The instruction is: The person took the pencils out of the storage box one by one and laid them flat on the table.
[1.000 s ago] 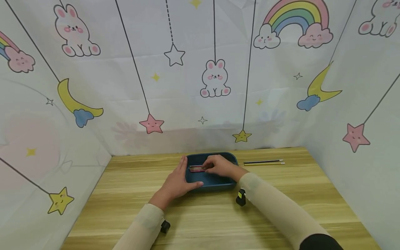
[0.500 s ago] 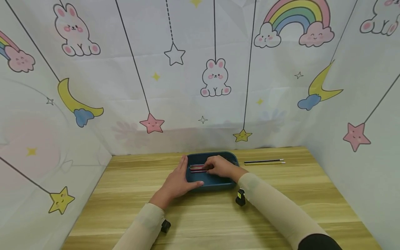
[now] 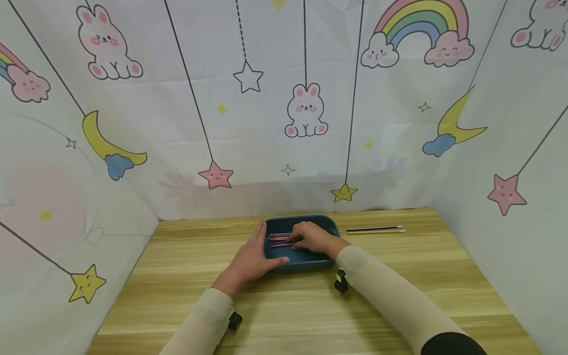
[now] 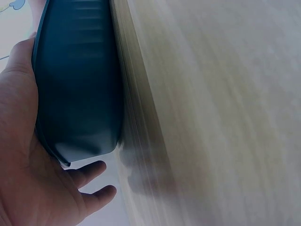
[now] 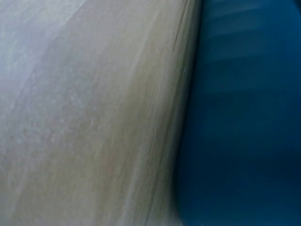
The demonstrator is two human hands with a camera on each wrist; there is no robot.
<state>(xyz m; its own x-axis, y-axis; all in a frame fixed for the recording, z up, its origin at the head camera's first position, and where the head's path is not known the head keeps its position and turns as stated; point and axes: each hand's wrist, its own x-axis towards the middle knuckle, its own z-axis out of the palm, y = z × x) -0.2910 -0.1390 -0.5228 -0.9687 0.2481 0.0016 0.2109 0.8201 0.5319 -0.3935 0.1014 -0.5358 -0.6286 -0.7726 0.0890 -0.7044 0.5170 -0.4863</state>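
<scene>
A dark blue tray [image 3: 306,266] with raised walls sits at the back of the table, holding several slim pencils [image 3: 277,235] in its left half. My left hand [image 3: 248,259] rests against the tray's left end, fingers straight and thumb on the near rim; in the left wrist view that hand [image 4: 35,160] lies along the tray's rim. Inside the tray, my right hand [image 3: 314,237] pinches a red-toned pencil [image 3: 279,245], which lies a little nearer than the others. Its fingertips are partly hidden. The right wrist view shows only the tray's outer wall [image 5: 240,122] and the table.
Right of the tray, a black pencil [image 3: 372,229] and a yellow pencil [image 3: 377,232] with white ends lie side by side on the wood-grain table [image 3: 284,315]. A white cloth [image 3: 266,148] printed with rabbits and stars hangs behind and at both sides.
Within the tray, one pencil has come apart from the bunch toward the near side, at my right fingertips. My right hand has shifted slightly; the left hand has stayed in place.
</scene>
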